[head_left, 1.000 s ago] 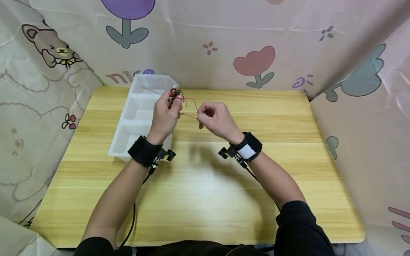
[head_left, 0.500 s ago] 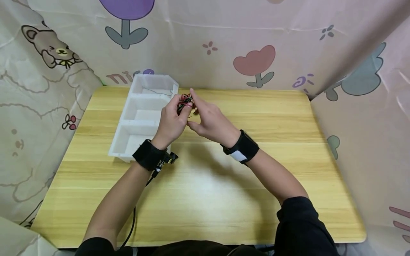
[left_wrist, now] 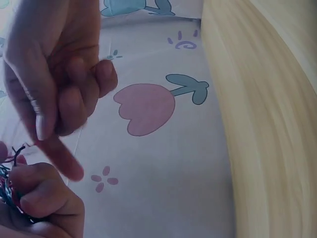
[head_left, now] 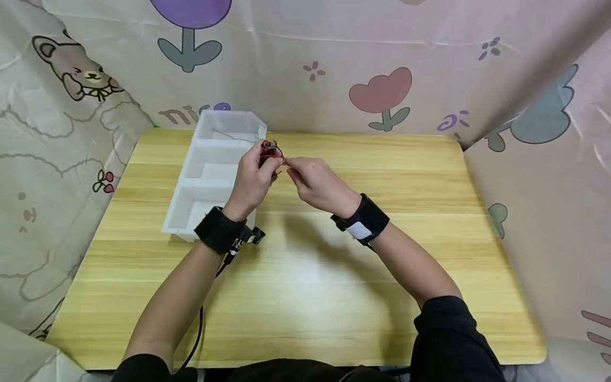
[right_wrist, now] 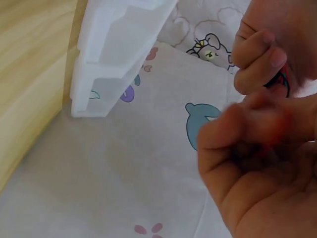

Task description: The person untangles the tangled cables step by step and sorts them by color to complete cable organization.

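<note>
A tangled bundle of thin red, black and green wires [head_left: 269, 150] sits in my left hand [head_left: 249, 178], gripped between thumb and fingers above the tray's right side. My right hand [head_left: 324, 183] is just right of it, its thumb and index fingertips pinching a red wire that runs out of the bundle. In the left wrist view, the wires [left_wrist: 7, 192] show at the left edge, under the right hand's extended index finger [left_wrist: 69, 166]. Curled fingers of the left hand [right_wrist: 260, 54] partly hide the wires [right_wrist: 281, 82] in the right wrist view.
A white three-compartment tray [head_left: 205, 182] stands on the left of the wooden table [head_left: 305, 297]. One thin grey wire [head_left: 234, 138] lies in its far compartment. A patterned cloth [head_left: 286, 95] hangs behind the table and at both sides.
A loop of red wire stretched between the hands a second ago. The right hand then came left against the bundle with fingers spread, and now pinches at its right side.
</note>
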Tool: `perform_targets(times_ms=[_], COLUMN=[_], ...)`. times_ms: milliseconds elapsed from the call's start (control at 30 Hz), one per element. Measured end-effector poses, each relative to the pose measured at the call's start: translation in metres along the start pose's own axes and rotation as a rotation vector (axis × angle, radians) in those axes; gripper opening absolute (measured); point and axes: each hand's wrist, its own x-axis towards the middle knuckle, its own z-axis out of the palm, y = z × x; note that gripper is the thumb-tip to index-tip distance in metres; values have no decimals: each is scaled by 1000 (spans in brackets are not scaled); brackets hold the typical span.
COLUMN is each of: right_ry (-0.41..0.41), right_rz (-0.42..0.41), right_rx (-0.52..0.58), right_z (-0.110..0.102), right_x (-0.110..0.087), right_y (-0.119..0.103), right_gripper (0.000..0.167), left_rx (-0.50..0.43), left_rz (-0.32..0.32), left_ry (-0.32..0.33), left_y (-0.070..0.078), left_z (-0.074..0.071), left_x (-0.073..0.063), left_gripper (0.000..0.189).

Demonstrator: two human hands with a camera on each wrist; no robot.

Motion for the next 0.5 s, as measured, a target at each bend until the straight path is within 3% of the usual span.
perform_targets(times_ms=[200,500], right_ry=[56,91], right_rz=[21,-96], right_rx=[90,109], right_z=[0,2], right_x=[-4,-6], right_y=[0,5], right_gripper=[23,38], left_rx=[-36,71], left_rz=[-3,10], left_ry=[19,61], left_y=[-3,-6], left_z=[1,1], left_x=[1,1], left_gripper=[22,21])
